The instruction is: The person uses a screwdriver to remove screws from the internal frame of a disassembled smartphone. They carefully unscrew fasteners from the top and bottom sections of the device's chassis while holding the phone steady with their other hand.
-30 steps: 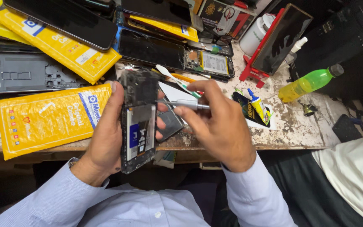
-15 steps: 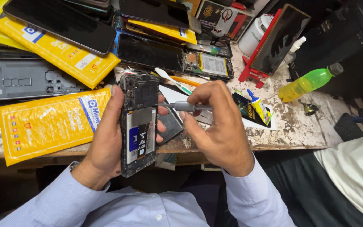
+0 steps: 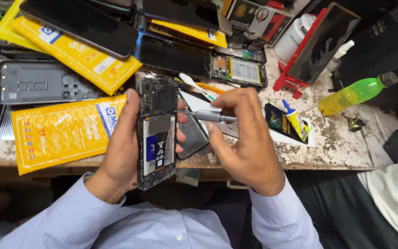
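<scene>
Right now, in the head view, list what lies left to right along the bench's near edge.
Yellow packet → left hand → opened phone → screwdriver → right hand → glue tube → green bottle.

Opened phone [image 3: 156, 133] left of screwdriver [image 3: 208, 115] (touching), bottle [image 3: 355, 92] far right

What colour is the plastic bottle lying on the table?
Bright green plastic bottle with a dark cap, seen in the head view.

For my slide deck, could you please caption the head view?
Left hand holds an opened phone while right hand applies a small screwdriver.
</scene>
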